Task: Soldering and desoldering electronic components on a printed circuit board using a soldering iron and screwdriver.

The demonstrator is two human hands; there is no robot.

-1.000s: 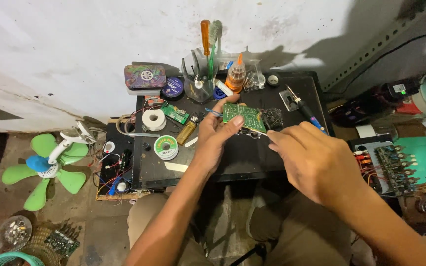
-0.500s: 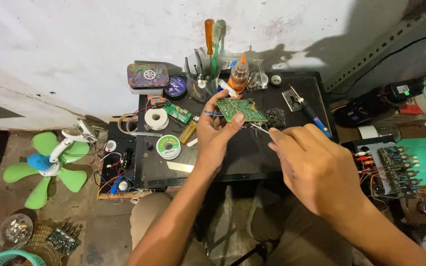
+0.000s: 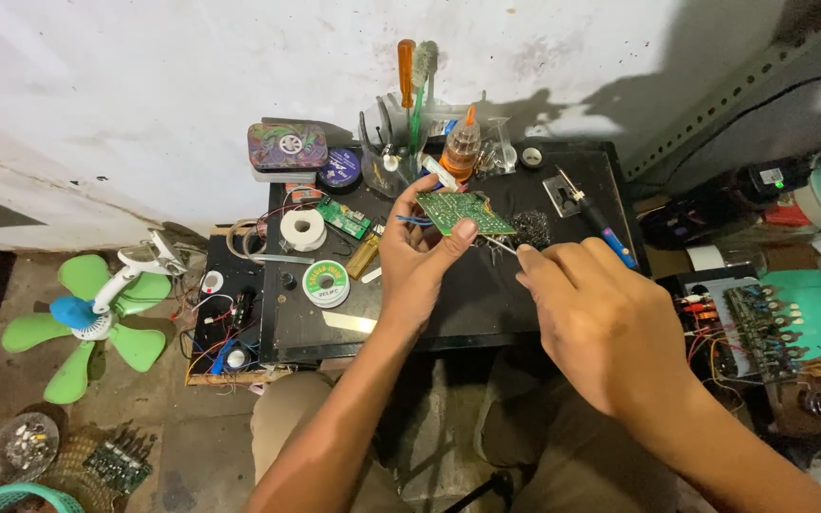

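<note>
Hands over small black table (image 3: 563,313), seen from above. Left hand (image 3: 417,256) pinching green circuit board (image 3: 465,213) by its near edge, lifted and tilted off the table, likely to expose its face for work. Right hand (image 3: 601,318) closed around thin metal tool (image 3: 499,245), tip just beside the board's near right corner. Solder spool (image 3: 325,282) and white tape roll (image 3: 302,228) left of the hands; tool cup (image 3: 393,157) far against wall. Green fan (image 3: 87,313) on floor, far left.

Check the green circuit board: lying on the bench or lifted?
Lifted: the left hand pinches the green circuit board, tilted above the black benchtop.
</note>
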